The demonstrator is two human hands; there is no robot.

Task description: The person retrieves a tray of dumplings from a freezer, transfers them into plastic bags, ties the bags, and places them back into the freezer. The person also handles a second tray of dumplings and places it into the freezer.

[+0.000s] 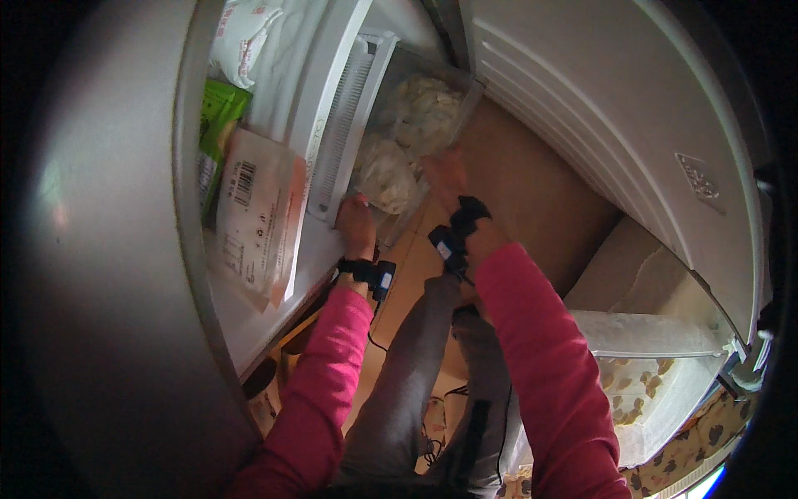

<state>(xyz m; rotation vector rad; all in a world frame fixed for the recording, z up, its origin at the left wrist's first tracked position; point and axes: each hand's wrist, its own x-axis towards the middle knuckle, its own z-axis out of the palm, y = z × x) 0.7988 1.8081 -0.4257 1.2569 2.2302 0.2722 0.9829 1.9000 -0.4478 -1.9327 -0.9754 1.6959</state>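
A clear plastic refrigerator drawer stands pulled out from the white compartment, with pale, lumpy food in plastic bags inside it. My left hand is at the drawer's near left corner, its fingertips close to the rim. On the drawer's front wall lies my right hand, with its fingers bent over the rim. Both hands appear to grip the drawer. A black band with a small device is on each wrist.
An open fridge door stands on the right. Left of the drawer, a compartment holds a printed packet, a green packet and a white bag. At lower right, a translucent bin holds small tan pieces beside a cardboard box.
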